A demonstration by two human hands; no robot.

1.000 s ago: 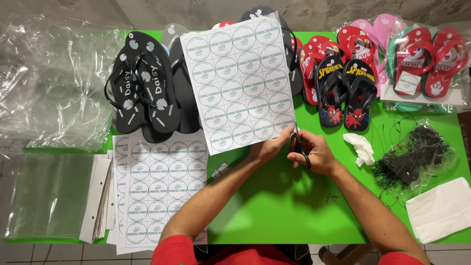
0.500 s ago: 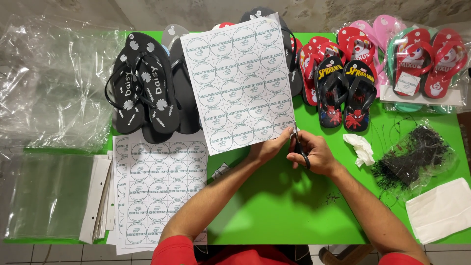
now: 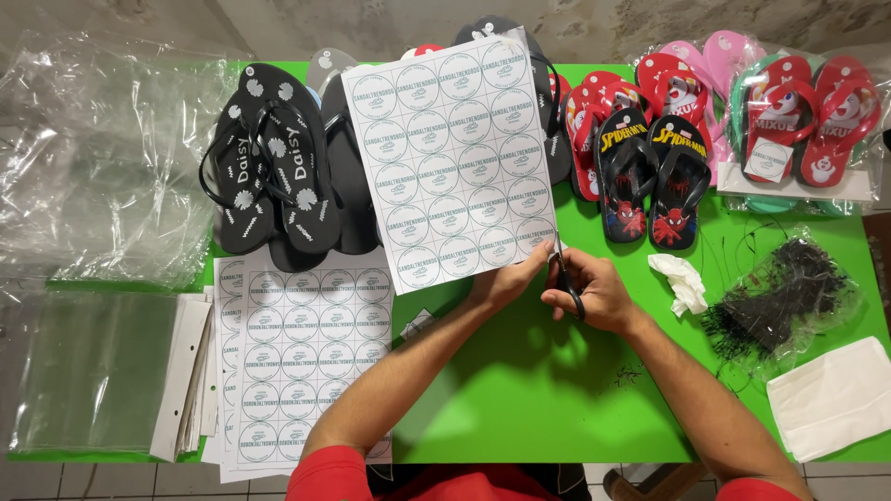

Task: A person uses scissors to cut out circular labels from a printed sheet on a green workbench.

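My left hand [image 3: 506,280] pinches the lower right corner of a white sheet of round printed labels [image 3: 452,158] and holds it up over the green table [image 3: 520,390]. My right hand [image 3: 599,292] grips a pair of scissors [image 3: 564,275] by the handles. The blades point up at the sheet's bottom right edge, right beside my left fingers. Both forearms reach in from the bottom of the head view.
A stack of similar label sheets [image 3: 306,357] lies at the left front. Black flip-flops [image 3: 274,167] lie behind it; red and black children's flip-flops [image 3: 650,167] and bagged pairs [image 3: 803,121] at the right. Clear plastic bags [image 3: 102,158], black ties [image 3: 789,297], crumpled paper [image 3: 682,278].
The held sheet has tipped slightly and the scissors have edged along its lower right edge. Hands stay in nearly the same spot.
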